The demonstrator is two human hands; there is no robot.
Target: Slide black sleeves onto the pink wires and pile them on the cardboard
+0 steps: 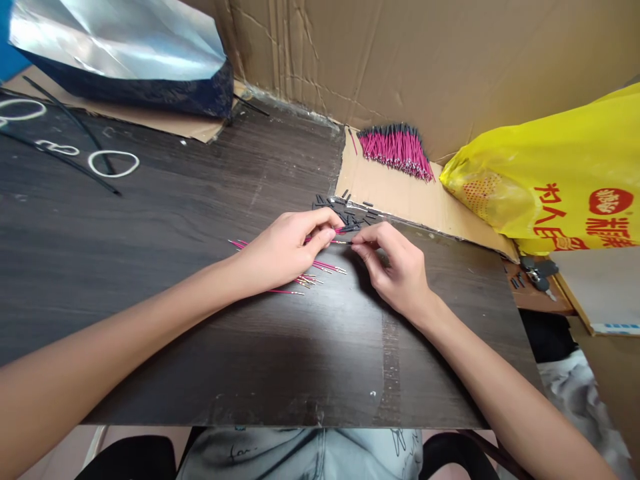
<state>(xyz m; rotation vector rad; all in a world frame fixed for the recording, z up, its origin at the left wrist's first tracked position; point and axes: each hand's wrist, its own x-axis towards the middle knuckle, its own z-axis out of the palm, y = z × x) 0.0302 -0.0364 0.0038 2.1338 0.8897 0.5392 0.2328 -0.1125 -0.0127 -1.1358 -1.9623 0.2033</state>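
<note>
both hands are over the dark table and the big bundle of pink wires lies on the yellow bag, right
Not quite: the head view shows the big bundle of pink wires on the flat cardboard, beside the yellow bag. The rest holds.

One view, head-worn, faces forward and down. Sits above and behind left hand [287, 248] and right hand [397, 268], fairly near both.

Yellow bag [560, 167] right, keys [538, 278] below; silver-topped package [125, 40] upper left, white loops [113, 175] nearby.

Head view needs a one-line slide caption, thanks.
Left hand grips pink wires; right hand pinches black sleeve at one wire's tip.
</note>
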